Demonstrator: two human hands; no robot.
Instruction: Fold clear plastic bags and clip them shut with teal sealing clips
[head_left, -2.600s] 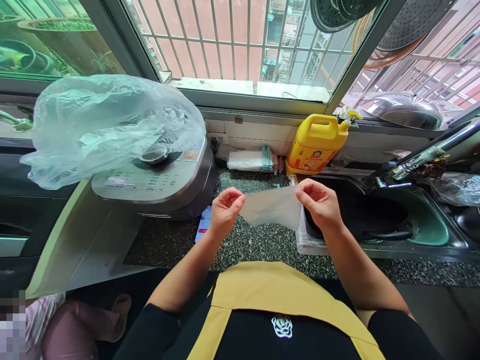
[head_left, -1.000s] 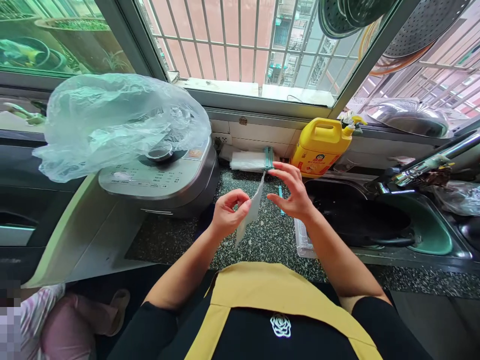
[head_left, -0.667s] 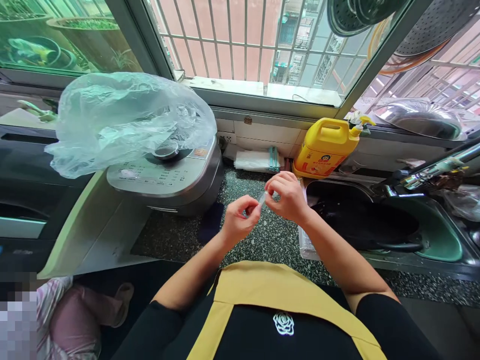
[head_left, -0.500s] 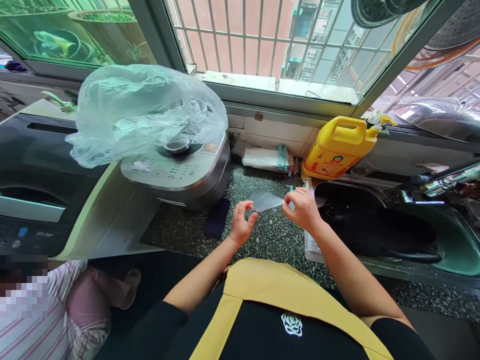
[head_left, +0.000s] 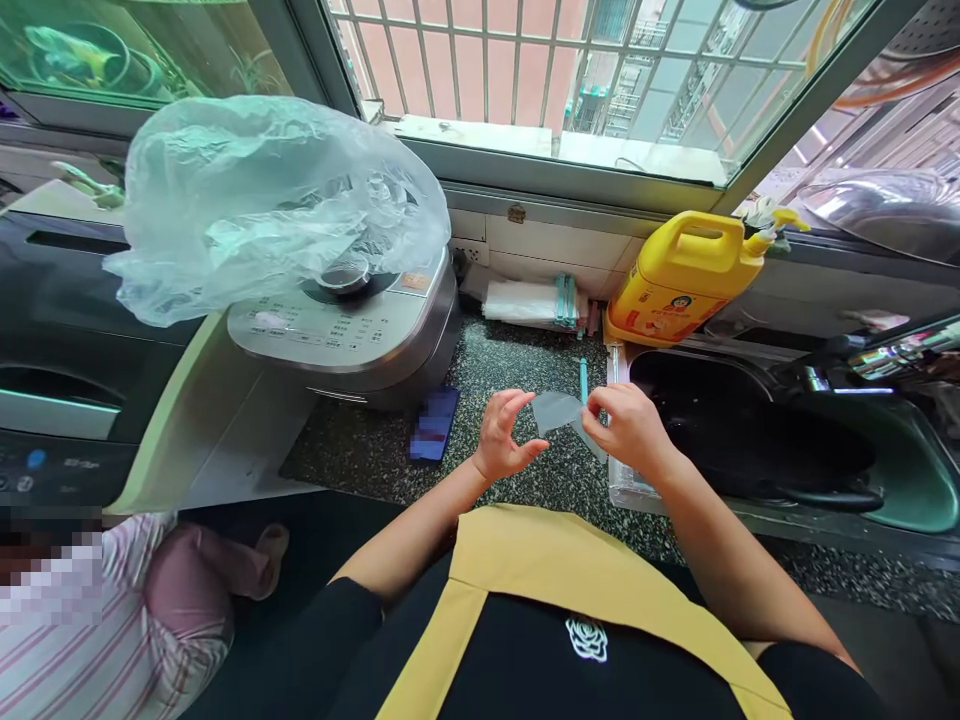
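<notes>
A small translucent plastic piece (head_left: pixel 556 411), perhaps a little bag, hangs over the dark speckled counter (head_left: pixel 517 365). Its right end is pinched between the thumb and fingers of my right hand (head_left: pixel 628 428). My left hand (head_left: pixel 508 437) is open, thumb and fingers spread wide at the plastic's left edge; whether a fingertip touches it I cannot tell. Just behind my right hand, a thin light-blue stick (head_left: pixel 583 378) lies on the counter. To the left of my left hand is a phone (head_left: pixel 433 425) with its screen lit.
A rice cooker (head_left: pixel 337 335) carries a large clear plastic bag (head_left: pixel 277 200). White packets (head_left: pixel 525 303) lie by the wall. A yellow jug (head_left: pixel 679 275) stands beside the sink (head_left: pixel 919 480), which holds a dark pan (head_left: pixel 772 450). A person (head_left: pixel 180 590) is low at the left.
My left thumb and fingers have spread further apart. Both hands and the plastic have shifted slightly right. The phone's screen, dark before, is now lit.
</notes>
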